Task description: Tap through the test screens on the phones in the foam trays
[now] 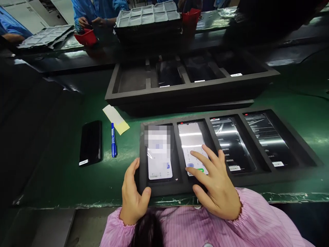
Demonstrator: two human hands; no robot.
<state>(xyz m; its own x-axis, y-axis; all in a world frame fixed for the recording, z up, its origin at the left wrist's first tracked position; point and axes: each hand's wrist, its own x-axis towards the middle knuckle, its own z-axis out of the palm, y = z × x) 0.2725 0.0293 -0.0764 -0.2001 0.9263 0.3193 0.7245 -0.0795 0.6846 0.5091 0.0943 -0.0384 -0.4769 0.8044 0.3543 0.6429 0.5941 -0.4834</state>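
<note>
A black foam tray [159,190] lies near the table's front edge, with several smartphones in its compartments. My left hand [135,193] rests at the tray's left edge, thumb and fingers apart, next to the leftmost phone [159,169], whose screen is lit white and partly blurred out. Over the second phone [191,132], which shows a dial pad with a green button, my right hand [217,185] is spread with its fingertips at the lower screen. The third phone [228,137] and the fourth phone [267,137] show dark screens with lines of text.
A black phone [90,142] lies on the green table [59,181] at left, beside a blue marker [113,140] and a paper strip [115,118]. Behind stands a deeper foam tray [133,93] holding phones. Across the bench, a person in blue [99,12] works near red bins [86,37].
</note>
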